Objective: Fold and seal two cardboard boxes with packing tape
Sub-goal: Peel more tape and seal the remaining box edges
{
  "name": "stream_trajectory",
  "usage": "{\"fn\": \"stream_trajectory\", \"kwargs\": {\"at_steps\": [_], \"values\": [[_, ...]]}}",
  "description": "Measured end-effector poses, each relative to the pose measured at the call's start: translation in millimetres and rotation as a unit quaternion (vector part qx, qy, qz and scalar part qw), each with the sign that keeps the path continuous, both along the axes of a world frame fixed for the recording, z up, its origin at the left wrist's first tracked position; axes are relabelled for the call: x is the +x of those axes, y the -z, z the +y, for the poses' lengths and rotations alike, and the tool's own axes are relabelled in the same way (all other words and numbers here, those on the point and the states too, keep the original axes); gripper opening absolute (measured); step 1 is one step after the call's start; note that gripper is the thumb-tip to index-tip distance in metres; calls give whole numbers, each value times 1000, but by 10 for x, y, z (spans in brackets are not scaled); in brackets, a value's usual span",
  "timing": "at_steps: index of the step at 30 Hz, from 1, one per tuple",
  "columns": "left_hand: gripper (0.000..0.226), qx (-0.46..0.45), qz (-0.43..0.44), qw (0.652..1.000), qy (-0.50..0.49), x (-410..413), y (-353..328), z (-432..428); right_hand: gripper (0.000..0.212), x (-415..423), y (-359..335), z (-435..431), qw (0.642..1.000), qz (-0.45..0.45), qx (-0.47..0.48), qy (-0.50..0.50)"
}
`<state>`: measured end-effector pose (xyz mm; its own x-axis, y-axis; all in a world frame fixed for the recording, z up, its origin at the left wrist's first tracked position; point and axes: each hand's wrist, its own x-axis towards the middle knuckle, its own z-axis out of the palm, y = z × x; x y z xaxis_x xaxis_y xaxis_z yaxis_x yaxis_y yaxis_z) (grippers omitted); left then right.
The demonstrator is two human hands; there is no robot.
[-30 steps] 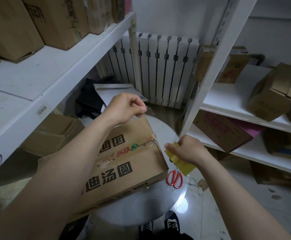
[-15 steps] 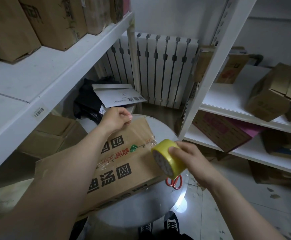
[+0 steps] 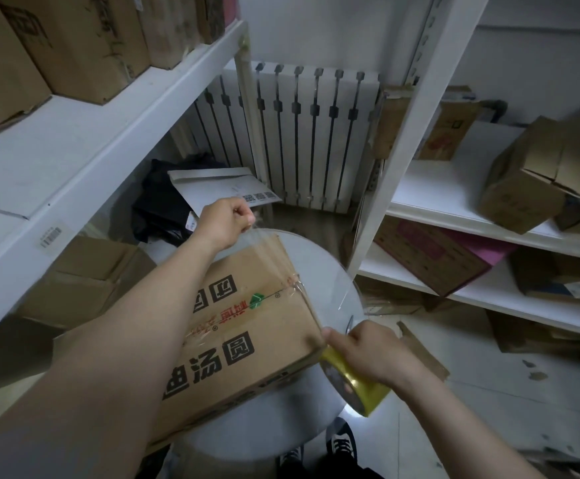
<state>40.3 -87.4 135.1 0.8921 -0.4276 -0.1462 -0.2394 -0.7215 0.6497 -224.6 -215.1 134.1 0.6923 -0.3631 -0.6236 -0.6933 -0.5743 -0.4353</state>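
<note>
Since a moment ago our right hand [image 3: 368,350] pulls the roll [image 3: 361,390] it grips toward lower right; our left hand [image 3: 226,221] pinches the tape [image 3: 279,259] end, so a strip spans the box [image 3: 247,326], ready for sealing.

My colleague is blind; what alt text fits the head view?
A person stretches clear tape over a printed cardboard box on a round table: left hand pinches the free end beyond the far edge, right hand grips the yellow roll at the near corner. Shelves of boxes flank them.

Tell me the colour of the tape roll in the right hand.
Yellow, seen best in the head view, where the right hand grips the tape roll.
</note>
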Motion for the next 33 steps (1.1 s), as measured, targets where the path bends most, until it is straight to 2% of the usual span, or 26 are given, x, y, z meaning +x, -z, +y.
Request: {"fn": "stream_trajectory", "kwargs": {"at_steps": [5,10,16,22,33], "values": [[10,49,26,998,4,-4,204,-25,40,-48,52,104,998,-9,35,48],[18,59,34,998,13,19,328,-129,45,-45,107,233,995,-15,59,81],[14,59,33,997,36,140,424,-206,32,-18,78,265,990,-9,92,107],[14,51,31,997,56,169,575,-274,40,-64,183,248,992,-1,47,117],[12,-43,64,996,51,189,577,-202,51,-28,214,327,985,3,78,152]]}}
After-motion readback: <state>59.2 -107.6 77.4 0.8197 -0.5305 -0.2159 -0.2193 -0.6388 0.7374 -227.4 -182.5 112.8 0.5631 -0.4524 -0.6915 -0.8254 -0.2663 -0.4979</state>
